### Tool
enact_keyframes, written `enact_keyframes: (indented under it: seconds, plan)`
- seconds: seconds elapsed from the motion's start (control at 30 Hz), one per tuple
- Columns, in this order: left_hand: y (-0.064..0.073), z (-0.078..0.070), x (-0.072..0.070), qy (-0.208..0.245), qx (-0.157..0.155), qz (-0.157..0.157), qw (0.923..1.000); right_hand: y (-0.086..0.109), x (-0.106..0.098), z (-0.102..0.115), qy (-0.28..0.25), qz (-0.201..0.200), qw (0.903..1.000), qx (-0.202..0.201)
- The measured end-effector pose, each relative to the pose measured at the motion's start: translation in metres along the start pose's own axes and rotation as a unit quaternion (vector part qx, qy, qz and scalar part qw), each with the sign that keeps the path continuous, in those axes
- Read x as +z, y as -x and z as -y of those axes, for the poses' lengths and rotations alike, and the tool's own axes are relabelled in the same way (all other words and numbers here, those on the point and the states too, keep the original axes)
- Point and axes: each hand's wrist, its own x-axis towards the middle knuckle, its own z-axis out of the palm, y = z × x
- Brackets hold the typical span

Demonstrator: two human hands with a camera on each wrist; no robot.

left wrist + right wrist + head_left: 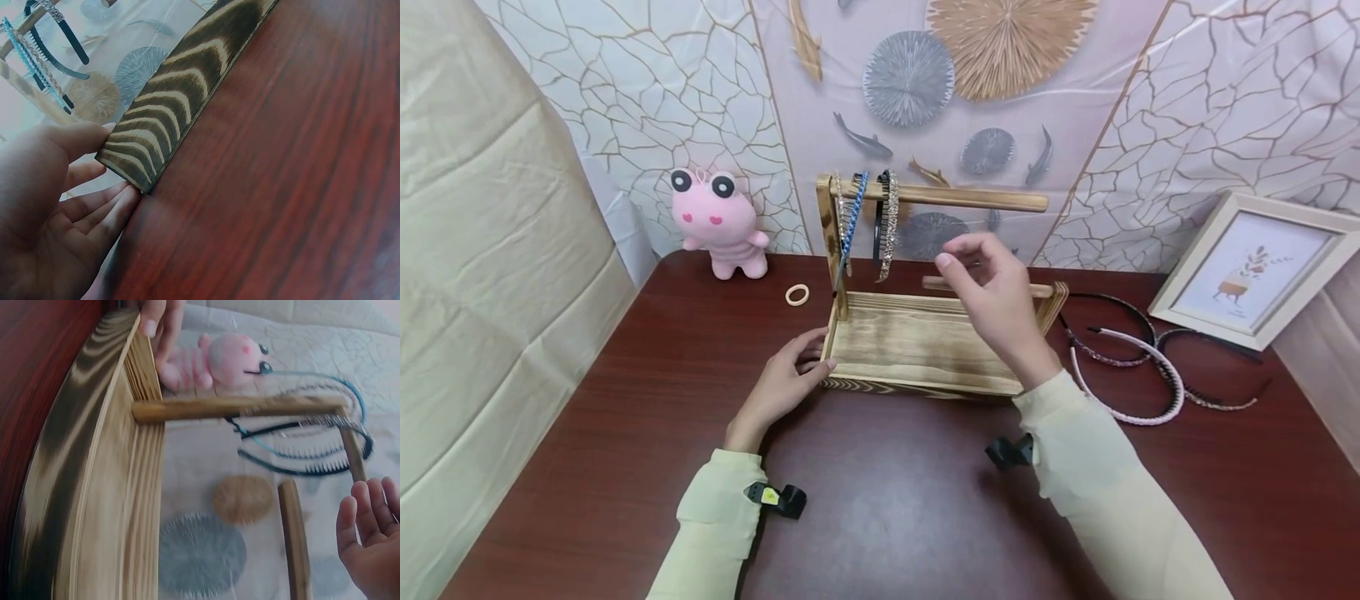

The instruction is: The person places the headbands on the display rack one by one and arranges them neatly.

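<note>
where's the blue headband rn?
In the head view, just left of centre, the blue headband hangs from the upper bar of the wooden rack, near its post, left of the glittery headband.

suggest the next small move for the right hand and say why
Probably reach the right hand over to the pale headband and pick it up: that hand looks empty, the headband lies loose on the table, the upper bar holds other headbands with room toward its free end, and the left hand grips the wooden stand's corner.
</note>
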Motion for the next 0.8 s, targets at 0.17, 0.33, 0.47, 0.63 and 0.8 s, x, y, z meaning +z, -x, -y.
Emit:
enact_keyframes:
  seconds: [0.17,0.33,0.47,0.63,0.8]
  plan:
    - [-0.004,0.014,0.0,-0.002,0.0,-0.005,1.0,0.012,-0.031,-0.001,0.04,-0.04,0.9982,-0.02]
    - [-0.005,0.013,-0.001,-0.004,0.004,-0.009,0.9999,0.028,-0.068,-0.005,0.085,-0.083,0.9928,-0.019]
    - [-0.005,0.012,0.0,-0.001,0.005,-0.008,1.0,0.042,-0.101,-0.017,0.132,-0.111,0.9849,-0.013]
    - [-0.004,0.011,0.0,0.0,0.005,-0.005,1.0,0.063,-0.144,-0.04,0.213,-0.124,0.9692,0.0]
    - [-0.004,0.012,0.001,0.001,0.003,-0.007,1.0,0.086,-0.185,-0.06,0.3,-0.083,0.9497,0.038]
